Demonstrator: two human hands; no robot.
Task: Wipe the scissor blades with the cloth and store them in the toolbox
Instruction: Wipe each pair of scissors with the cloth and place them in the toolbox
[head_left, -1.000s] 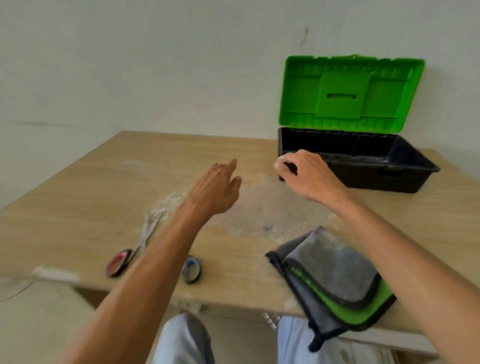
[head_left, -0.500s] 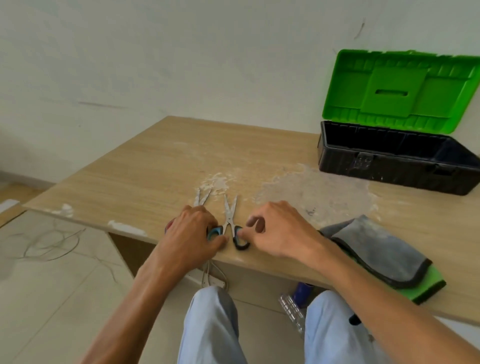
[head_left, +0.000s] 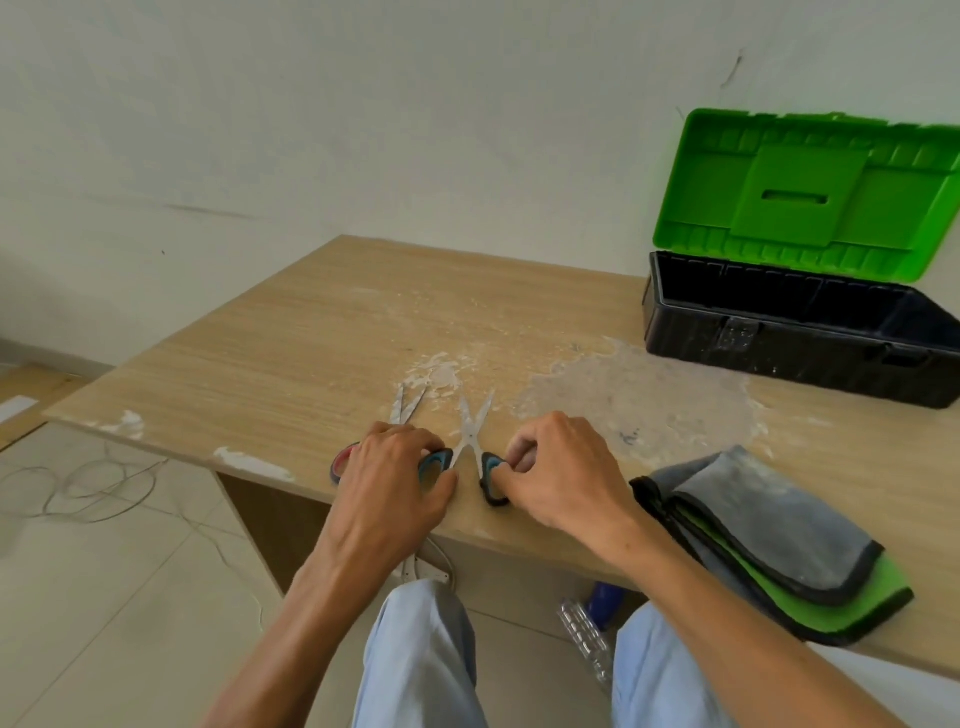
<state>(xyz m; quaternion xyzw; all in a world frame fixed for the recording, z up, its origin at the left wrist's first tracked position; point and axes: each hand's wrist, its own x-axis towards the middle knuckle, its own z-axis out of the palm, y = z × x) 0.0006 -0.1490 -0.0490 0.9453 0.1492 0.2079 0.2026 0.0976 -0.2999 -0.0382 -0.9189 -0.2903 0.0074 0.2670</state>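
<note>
Blue-handled scissors (head_left: 471, 432) lie near the table's front edge with their blades spread apart. My left hand (head_left: 397, 478) grips their left handle and my right hand (head_left: 558, 475) grips their right handle. A second pair, the red-handled scissors (head_left: 404, 408), lies just to the left, its handles mostly hidden under my left hand. A folded grey and green cloth (head_left: 769, 540) rests on the table to the right of my right hand. The black toolbox (head_left: 779, 332) stands open at the back right, its green lid upright.
The wooden table (head_left: 291, 358) has white scuffed patches in the middle. Loose wires (head_left: 88, 488) lie on the tiled floor to the left. A plastic bottle (head_left: 589, 634) lies under the table between my knees.
A second ago both hands were raised near the toolbox. They came down to the blue-handled scissors and took its handles; the view swung left. The blades now stand a little wider apart.
</note>
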